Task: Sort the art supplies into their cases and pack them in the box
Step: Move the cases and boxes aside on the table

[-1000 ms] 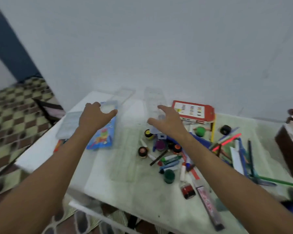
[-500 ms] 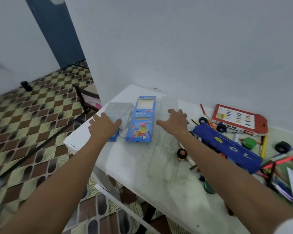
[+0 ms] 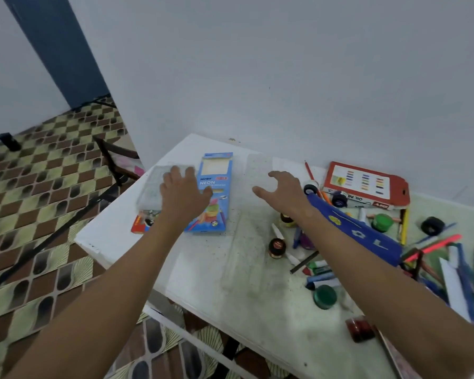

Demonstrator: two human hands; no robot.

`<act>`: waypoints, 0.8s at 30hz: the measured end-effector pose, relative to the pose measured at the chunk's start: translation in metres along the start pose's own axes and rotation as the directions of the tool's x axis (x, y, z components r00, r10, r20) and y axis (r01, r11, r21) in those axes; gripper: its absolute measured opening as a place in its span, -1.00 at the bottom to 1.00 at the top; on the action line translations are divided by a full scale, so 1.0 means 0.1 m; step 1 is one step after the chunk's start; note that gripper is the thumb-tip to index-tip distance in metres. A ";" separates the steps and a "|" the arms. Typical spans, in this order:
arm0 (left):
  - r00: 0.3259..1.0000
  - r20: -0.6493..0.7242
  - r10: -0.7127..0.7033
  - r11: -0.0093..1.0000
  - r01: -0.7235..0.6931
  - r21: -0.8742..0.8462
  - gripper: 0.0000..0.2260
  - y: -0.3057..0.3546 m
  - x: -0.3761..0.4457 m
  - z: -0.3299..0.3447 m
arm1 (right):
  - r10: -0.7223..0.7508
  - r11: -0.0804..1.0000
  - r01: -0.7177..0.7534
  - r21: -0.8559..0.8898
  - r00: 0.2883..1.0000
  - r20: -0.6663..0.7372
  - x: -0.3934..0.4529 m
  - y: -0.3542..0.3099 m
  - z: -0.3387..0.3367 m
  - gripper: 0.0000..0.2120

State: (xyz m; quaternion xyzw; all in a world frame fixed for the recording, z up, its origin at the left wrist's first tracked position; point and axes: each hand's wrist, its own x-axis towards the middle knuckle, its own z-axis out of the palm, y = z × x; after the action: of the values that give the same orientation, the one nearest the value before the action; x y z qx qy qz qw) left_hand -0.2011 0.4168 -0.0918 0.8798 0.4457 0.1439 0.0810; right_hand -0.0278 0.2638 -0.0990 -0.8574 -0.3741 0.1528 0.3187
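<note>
White table (image 3: 203, 269) against grey wall (image 3: 285, 77) — floor (image 3: 39, 214) seemingly tiled.

Soft, even, dim-ish light with faint shadows — wide-angle bending at the edges, slight overall blur.

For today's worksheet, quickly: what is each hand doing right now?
Left hand: open, fingers spread over the clear plastic case, holding nothing.
Right hand: open, fingers loosely curved, holding nothing.
</note>
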 end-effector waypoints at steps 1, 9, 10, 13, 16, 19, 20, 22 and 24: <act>0.997 0.027 0.072 0.989 -0.068 -0.128 -0.43 0.16 0.04 0.01 | -0.016 0.999 0.017 0.035 1.000 -0.019 -0.07 0.07 -0.14 -0.36; 0.805 0.327 0.496 0.834 -0.337 -0.437 -0.46 1.63 0.28 0.36 | 0.132 0.991 -0.132 0.014 0.991 0.009 -0.74 1.08 -1.34 -0.31; 0.787 0.337 0.517 0.825 -0.353 -0.441 -0.45 1.80 0.30 0.43 | 0.162 0.987 -0.163 0.003 0.985 0.053 -0.81 1.19 -1.40 -0.26; 0.744 0.368 0.557 0.808 -0.384 -0.446 -0.43 2.22 0.33 0.60 | 0.208 0.978 -0.209 -0.013 0.965 0.158 -0.97 1.38 -1.49 -0.13; 0.706 0.423 0.568 0.812 -0.399 -0.426 -0.35 2.47 0.36 0.76 | 0.204 0.978 -0.209 0.001 0.955 0.213 -1.04 1.48 -1.50 0.00; 0.693 0.451 0.563 0.826 -0.445 -0.347 -0.25 2.57 0.42 0.86 | 0.156 0.987 -0.158 -0.009 0.961 0.230 -1.09 1.57 -1.43 -0.02; 0.697 0.458 0.551 0.834 -0.442 -0.331 -0.26 2.59 0.44 0.89 | 0.127 0.992 -0.129 -0.007 0.963 0.237 -1.11 1.59 -1.40 -0.05; 0.717 0.477 0.508 0.859 -0.381 -0.342 -0.33 2.64 0.46 0.94 | 0.068 0.997 -0.074 0.015 0.968 0.241 -1.12 1.64 -1.33 -0.14; 0.729 0.510 0.457 0.885 -0.316 -0.341 -0.30 2.67 0.48 1.00 | 0.035 0.999 -0.043 0.031 0.972 0.230 -1.12 1.68 -1.29 -0.19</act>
State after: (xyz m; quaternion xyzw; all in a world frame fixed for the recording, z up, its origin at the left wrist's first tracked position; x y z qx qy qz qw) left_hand 0.0616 0.2966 -0.1055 0.9391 0.1855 -0.0651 0.2818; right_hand 0.0529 0.0381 -0.1106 -0.8354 -0.3887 0.2638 0.2853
